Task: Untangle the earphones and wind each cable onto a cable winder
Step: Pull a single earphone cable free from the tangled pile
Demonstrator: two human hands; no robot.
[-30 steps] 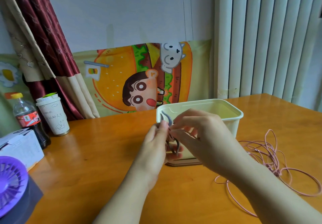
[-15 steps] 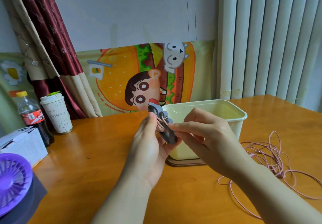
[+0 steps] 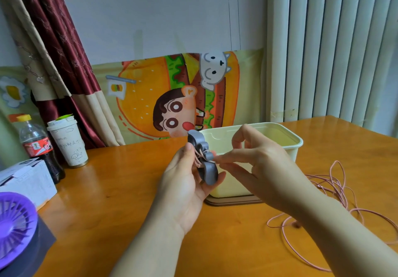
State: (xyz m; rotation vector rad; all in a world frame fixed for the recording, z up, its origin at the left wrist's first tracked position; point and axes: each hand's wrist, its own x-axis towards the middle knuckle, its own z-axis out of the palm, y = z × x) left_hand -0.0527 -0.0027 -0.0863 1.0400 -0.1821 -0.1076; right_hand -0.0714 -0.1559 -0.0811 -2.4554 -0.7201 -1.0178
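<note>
I am holding the grey cable winder (image 3: pixel 205 164) upright in my left hand (image 3: pixel 185 188), raised above the wooden table (image 3: pixel 112 192) and in front of the near left corner of the cream plastic box (image 3: pixel 298 145). My left thumb (image 3: pixel 189 150) is pressing on the left edge of the winder at its narrow waist. My left fingers are curling round behind it, and one fingertip (image 3: pixel 221 177) is showing beside the lower lobe. Several turns of pink earphone cable (image 3: pixel 199 158) are lying wound across the waist, between the upper and lower lobes. My right hand (image 3: pixel 260 169) is reaching in from the right. One of its fingers (image 3: pixel 218 159) is extending straight to the right edge of the waist, the thumb is lying just below it, and another finger is arching above, apart from the winder. I cannot tell whether these fingertips are pinching the cable or only touching the winder. A second, loose pink cable (image 3: pixel 327 183) is lying in tangled loops on the table to the right of the box, partly hidden behind my right forearm. The box is standing on a brown lid (image 3: pixel 232 201). At the far left of the table a cola bottle (image 3: pixel 36 147), a paper cup (image 3: pixel 67 142), a white carton (image 3: pixel 28 180) and a purple fan (image 3: pixel 15 220) are standing well apart from both hands.
</note>
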